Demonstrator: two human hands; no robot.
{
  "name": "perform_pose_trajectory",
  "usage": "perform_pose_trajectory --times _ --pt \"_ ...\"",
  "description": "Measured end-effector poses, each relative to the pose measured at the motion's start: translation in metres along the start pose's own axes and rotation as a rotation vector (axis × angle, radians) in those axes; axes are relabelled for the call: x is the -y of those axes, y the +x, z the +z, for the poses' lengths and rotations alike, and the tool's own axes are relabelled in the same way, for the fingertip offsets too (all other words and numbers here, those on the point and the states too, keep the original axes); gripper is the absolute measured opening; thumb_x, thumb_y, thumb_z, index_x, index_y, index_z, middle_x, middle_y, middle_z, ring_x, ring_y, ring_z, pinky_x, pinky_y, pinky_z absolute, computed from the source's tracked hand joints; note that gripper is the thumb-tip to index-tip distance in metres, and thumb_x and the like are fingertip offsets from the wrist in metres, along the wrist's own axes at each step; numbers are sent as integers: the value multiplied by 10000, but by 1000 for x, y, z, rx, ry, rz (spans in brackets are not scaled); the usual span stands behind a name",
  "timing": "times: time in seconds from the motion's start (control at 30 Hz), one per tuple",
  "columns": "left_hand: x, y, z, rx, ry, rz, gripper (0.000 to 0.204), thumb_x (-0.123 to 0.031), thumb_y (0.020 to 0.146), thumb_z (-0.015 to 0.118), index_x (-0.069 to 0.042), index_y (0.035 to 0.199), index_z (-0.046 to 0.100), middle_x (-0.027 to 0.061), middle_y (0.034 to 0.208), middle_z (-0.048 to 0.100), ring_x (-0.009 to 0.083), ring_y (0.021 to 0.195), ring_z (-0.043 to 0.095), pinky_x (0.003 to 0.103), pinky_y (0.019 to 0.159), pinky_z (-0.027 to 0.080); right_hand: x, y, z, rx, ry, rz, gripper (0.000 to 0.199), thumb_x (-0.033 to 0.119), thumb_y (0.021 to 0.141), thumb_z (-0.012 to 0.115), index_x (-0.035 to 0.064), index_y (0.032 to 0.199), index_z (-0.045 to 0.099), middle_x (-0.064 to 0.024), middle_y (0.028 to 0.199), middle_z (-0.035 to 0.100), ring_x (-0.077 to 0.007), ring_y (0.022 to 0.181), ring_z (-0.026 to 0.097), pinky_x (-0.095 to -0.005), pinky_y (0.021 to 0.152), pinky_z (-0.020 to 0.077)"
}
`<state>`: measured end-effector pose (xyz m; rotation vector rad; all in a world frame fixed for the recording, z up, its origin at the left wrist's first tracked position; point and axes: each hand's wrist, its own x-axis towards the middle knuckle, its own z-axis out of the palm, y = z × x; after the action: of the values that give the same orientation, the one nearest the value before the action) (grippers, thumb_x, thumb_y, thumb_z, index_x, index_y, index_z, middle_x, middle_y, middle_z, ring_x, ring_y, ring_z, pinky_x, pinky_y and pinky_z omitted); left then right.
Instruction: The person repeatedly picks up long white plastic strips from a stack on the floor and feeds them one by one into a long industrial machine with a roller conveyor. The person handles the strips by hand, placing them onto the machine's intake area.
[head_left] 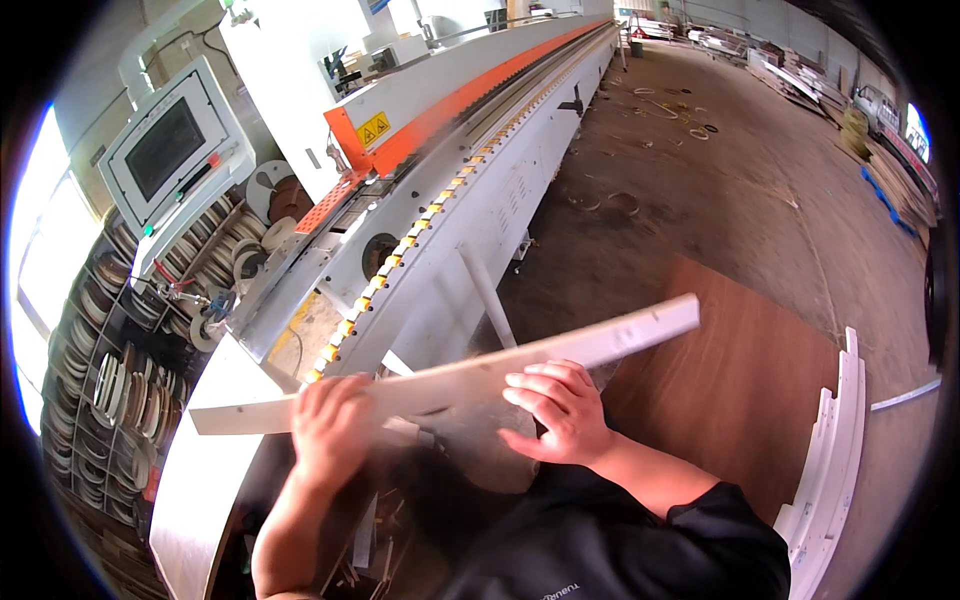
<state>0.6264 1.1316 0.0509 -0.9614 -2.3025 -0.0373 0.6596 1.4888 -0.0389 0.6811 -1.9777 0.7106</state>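
A long, narrow white board (450, 380) is held up in front of me, tilted so its right end is higher. Its wide face carries a pale label near the right end. My left hand (330, 425) has its fingers wrapped over the board near the left end, slightly blurred. Right of the middle, my right hand (560, 410) curls its fingers against the near side of the board, with the thumb apart below. Behind the board runs a long white and orange machine (415, 140), with a row of yellow rollers (408, 243) along its edge.
A control panel with a screen (165, 150) hangs at the left, above racks of coiled edging strips (130, 390). A white curved tabletop (205, 470) stands below my left hand. Right of me lie a brown panel (740, 370) and stacked white strips (830, 460). Loose coils (690, 125) litter the floor.
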Motion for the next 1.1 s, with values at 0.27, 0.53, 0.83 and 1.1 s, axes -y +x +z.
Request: perform_pose_trajectory --times 0.27,0.53,0.83,1.1 --pt "148 -105 -45 -8 -129 -713 478 46 782 862 -71 1218 706 136 1290 725 339 1261 669 456 1105 538 -29 -81 15 217 51 204 413 270 830 917 131 1181 748 -19 1281 780 -261 1194 721 -436 1056 558" --pt "269 -206 -51 84 -113 -841 341 -71 914 795 -80 1253 761 108 1102 733 261 1061 662 414 987 536 -46 -136 36 393 111 303 373 281 866 884 150 1192 759 -5 1263 783 -267 1198 711 -427 1073 540" --pt "253 -94 -12 99 152 -666 366 -170 942 787 -21 1276 786 182 1256 797 386 1243 694 482 1101 541 -78 -186 63 576 61 452 352 299 870 879 161 1181 790 -14 1241 798 -270 1229 702 -436 1084 536" --pt "286 -11 73 266 495 -373 190 -261 988 758 -139 1115 830 54 1195 778 297 1196 725 466 936 638 -96 -221 82 614 -30 503 303 353 889 858 184 1134 801 -21 1177 806 -277 1201 706 -456 1111 496"
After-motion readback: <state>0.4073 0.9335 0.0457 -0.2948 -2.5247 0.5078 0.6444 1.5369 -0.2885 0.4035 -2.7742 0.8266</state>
